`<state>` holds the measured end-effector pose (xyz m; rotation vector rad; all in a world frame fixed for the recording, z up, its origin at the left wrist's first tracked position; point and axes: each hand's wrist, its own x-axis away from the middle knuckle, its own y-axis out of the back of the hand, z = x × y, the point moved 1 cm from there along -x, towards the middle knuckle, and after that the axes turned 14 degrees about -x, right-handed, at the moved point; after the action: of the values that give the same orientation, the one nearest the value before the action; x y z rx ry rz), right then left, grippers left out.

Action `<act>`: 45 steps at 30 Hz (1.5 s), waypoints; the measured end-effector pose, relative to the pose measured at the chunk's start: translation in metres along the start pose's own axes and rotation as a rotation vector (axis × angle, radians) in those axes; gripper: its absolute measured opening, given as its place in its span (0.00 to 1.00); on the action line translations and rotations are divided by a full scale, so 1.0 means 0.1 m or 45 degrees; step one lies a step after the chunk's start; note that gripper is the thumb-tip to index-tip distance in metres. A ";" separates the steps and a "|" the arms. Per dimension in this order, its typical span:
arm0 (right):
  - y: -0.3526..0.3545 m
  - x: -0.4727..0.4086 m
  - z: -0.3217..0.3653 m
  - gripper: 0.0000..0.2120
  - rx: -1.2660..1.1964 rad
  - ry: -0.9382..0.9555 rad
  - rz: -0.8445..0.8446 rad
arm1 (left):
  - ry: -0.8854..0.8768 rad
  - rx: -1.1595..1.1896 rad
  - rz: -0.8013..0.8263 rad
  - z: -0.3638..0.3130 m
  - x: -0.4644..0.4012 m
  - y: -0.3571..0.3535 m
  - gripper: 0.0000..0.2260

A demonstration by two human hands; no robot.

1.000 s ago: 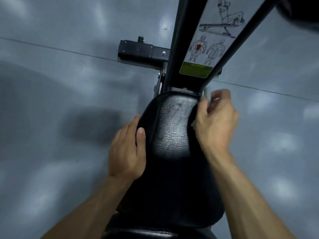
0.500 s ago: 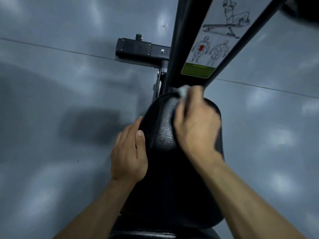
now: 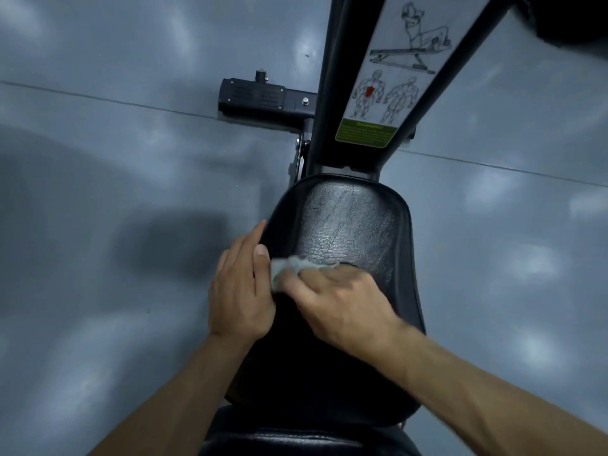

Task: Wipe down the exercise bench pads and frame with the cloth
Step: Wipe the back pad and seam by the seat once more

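A black textured bench pad [image 3: 348,222] runs from the bottom centre up to the black frame [image 3: 332,93], which carries a white exercise sticker [image 3: 394,67]. My right hand [image 3: 339,301] presses a small pale cloth [image 3: 289,269] onto the left part of the pad, with its fingers over the cloth. My left hand [image 3: 240,287] rests on the pad's left edge, fingers down the side and thumb on top, right beside the cloth. A second black pad [image 3: 296,439] shows at the bottom edge.
The grey glossy floor [image 3: 115,225] lies all round the bench, with a seam line across it. The frame's black foot bar [image 3: 263,98] sticks out to the left on the floor. A dark object [image 3: 572,18] fills the top right corner.
My right hand has swept the cloth from the pad's top right edge, over its top end, down to the left side next to my left hand. My left hand has stayed put.
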<state>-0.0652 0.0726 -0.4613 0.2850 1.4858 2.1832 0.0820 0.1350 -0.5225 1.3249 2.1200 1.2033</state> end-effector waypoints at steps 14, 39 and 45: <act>0.16 0.60 -0.40 0.12 -0.114 -0.275 -0.014 | 0.020 -0.015 0.007 -0.01 0.00 0.00 0.25; -0.02 -0.12 -0.44 0.07 0.067 -0.381 -0.650 | -0.143 -0.098 0.090 0.01 0.13 0.03 0.28; -0.09 -0.03 -0.31 0.05 0.046 -0.303 -0.626 | -0.155 -0.189 0.038 0.00 0.19 0.05 0.24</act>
<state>-0.0736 0.0482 -0.4819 0.1620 1.2987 1.6729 0.0754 0.1518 -0.5160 1.3325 1.8949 1.2328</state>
